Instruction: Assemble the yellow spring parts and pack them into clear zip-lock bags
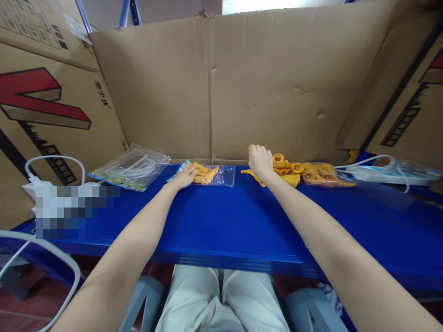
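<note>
My left hand (186, 177) lies over the left end of a clear plastic bag (226, 176), its fingers curled on the bag's colourful printed edge. Several orange pipe-shaped plastic pieces (208, 176) are inside that bag. My right hand (260, 160) is closed in a fist above a loose pile of the same orange pieces (290, 179). An orange tip pokes out at the fist's upper left; the rest of that piece is hidden by my fingers. Right of the pile lies another clear bag with orange pieces (323, 174) in it.
A clear bag of white tubes (138, 167) lies at the left on the blue table (221, 226). White cables and a white plug (34, 182) are farther left. At the right is a white power strip (384, 175). Cardboard walls (277, 83) enclose the back and sides.
</note>
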`<action>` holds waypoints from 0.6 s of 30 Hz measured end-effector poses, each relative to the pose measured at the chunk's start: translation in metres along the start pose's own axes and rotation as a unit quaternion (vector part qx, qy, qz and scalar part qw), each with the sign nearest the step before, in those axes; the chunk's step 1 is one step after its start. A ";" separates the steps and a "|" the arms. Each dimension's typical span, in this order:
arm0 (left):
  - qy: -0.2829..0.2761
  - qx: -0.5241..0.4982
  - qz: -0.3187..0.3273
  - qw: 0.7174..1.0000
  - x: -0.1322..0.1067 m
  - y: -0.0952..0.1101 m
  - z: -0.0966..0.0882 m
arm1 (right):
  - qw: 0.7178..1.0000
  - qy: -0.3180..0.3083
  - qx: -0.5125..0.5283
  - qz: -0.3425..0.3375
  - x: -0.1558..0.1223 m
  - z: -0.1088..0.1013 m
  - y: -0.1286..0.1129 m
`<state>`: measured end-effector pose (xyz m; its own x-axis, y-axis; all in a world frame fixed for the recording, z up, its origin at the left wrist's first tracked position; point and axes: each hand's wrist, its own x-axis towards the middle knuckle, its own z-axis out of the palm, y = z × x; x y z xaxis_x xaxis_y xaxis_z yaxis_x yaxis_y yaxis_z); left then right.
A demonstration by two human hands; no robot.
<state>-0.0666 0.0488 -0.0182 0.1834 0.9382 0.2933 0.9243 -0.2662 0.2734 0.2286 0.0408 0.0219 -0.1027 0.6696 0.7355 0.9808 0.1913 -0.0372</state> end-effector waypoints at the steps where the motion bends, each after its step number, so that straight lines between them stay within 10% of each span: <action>1: 0.006 -0.002 -0.002 1.000 0.000 0.000 0.001 | 1.000 0.019 0.025 0.003 0.003 -0.004 0.001; 9: -0.020 -0.003 -0.012 1.000 -0.002 0.002 -0.004 | 0.943 0.123 0.292 0.104 0.013 -0.023 -0.008; 18: -0.012 -0.010 0.003 1.000 -0.002 0.001 -0.005 | 0.830 0.010 0.522 0.197 -0.011 -0.003 -0.018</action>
<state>-0.0682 0.0458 -0.0136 0.1973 0.9413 0.2740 0.9161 -0.2765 0.2902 0.2128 0.0276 0.0166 0.2055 0.8179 0.5374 0.2585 0.4843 -0.8358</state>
